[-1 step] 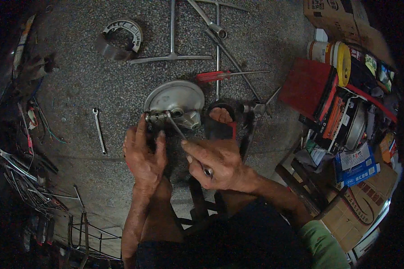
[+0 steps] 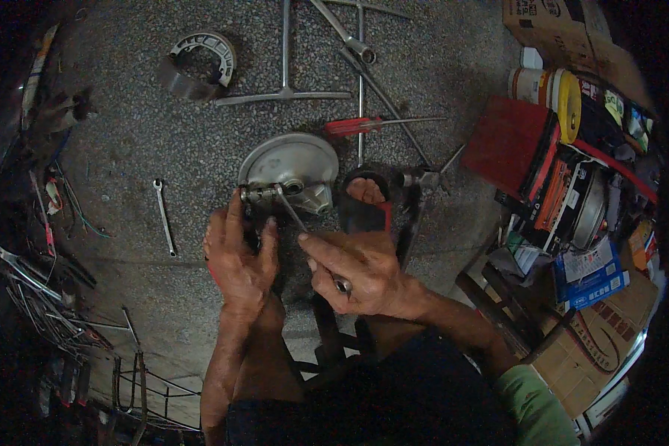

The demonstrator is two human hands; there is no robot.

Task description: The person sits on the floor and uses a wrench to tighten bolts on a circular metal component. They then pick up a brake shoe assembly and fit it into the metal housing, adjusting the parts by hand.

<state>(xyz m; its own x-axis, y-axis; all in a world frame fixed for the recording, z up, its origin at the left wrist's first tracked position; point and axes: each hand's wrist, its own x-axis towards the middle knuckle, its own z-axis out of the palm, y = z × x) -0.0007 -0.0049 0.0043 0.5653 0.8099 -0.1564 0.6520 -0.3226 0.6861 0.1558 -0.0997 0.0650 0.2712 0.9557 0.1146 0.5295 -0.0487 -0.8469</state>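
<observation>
A round metal brake plate [image 2: 290, 157], dull silver, rests on the floor in front of me, its hub and a small lever arm [image 2: 262, 193] with a bolt facing me. My left hand [image 2: 239, 256] is closed at the near left edge of the plate, with the index finger up against the lever's end and the thumb raised beside it. In my right hand [image 2: 360, 275] is a combination wrench [image 2: 293, 214]. Its far end meets the bolt at the lever, while its ring end shows below my curled fingers. What the left fingers grip underneath is partly hidden.
Around the plate lie a red-handled screwdriver [image 2: 353, 126], a pair of brake shoes [image 2: 201, 67], a T-handle tool [image 2: 286, 94] and a small wrench [image 2: 163, 217]. My sandalled foot [image 2: 367, 201] is just right of the plate. Boxes and a red case [image 2: 509, 145] crowd the right.
My right hand and the wrench have shifted very slightly left. The left thumb and fingers have moved a little; the plate stays in place.
</observation>
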